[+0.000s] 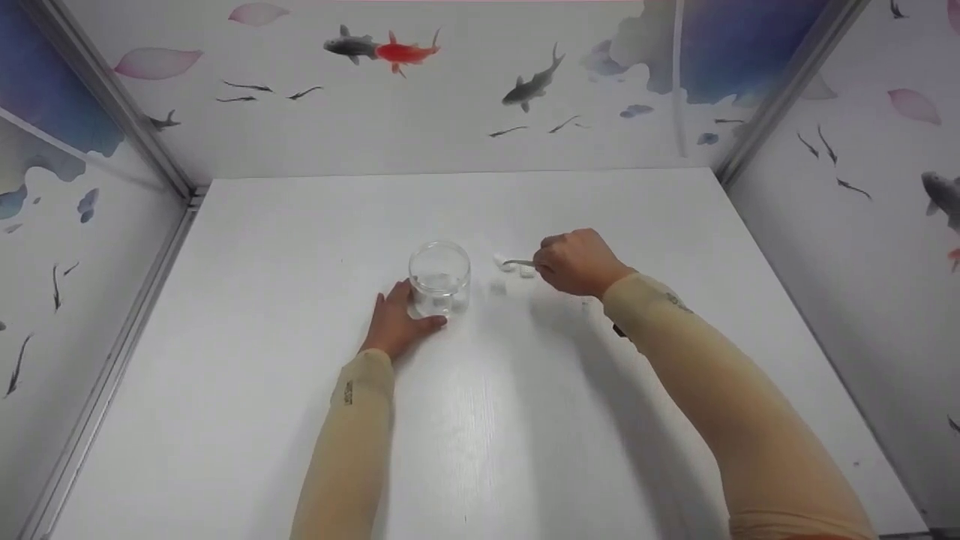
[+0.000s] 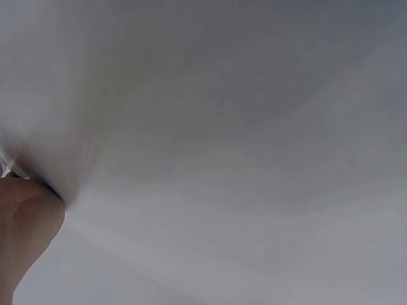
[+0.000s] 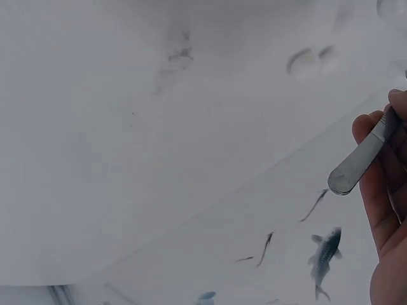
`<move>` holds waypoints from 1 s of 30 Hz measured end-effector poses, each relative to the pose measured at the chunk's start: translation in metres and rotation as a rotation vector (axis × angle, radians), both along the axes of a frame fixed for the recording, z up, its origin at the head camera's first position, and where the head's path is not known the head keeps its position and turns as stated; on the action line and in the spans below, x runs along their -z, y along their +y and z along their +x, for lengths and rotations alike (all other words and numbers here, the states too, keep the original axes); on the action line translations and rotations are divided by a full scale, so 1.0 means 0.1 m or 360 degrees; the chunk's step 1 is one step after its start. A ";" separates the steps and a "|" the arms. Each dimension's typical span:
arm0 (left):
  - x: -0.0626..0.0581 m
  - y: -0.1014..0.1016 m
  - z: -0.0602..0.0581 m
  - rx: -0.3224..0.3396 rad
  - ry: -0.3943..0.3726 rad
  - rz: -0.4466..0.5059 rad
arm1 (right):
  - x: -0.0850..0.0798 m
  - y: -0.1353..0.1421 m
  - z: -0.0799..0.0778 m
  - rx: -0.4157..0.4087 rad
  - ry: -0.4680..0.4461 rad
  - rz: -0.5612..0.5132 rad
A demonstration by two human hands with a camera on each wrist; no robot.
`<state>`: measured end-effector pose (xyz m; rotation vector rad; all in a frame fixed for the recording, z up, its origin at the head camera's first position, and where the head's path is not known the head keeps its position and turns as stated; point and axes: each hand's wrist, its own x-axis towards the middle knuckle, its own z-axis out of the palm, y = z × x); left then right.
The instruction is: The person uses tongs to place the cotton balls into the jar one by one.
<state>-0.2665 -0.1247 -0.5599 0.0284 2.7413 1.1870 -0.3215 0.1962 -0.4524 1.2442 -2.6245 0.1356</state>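
Note:
A clear round jar (image 1: 440, 289) stands on the white table, with a few pale pieces faintly visible in its bottom. My left hand (image 1: 397, 322) holds it from the left, thumb across the near side and fingers behind. Only part of that hand's thumb (image 2: 28, 219) shows in the left wrist view. My right hand (image 1: 577, 262) grips silver metal tweezers (image 3: 359, 162), rounded handle end toward the right wrist camera. Their thin tip reaches left to a small white lump (image 1: 502, 261). Two more white pieces, one a cube (image 1: 527, 272), lie close by. Whether the tip pinches one is unclear.
The white tabletop (image 1: 247, 315) is enclosed at the back and sides by panels (image 1: 450, 112) printed with fish and petals. Metal frame strips (image 1: 112, 360) run along the panel corners. Small dark marks (image 3: 181, 54) dot the table near the right wrist.

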 end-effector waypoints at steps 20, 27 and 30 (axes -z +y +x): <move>0.05 0.02 -0.02 -0.0031 -0.0007 -0.0012 | -0.25 -0.65 0.05 -0.0160 0.0075 0.0075; 0.04 0.01 -0.02 -0.0012 0.0008 -0.0039 | -0.21 -0.69 0.06 -0.0198 0.0052 0.0083; 0.04 0.00 -0.02 -0.0011 0.0016 -0.0025 | -0.21 -0.69 0.05 -0.0188 0.0040 0.0091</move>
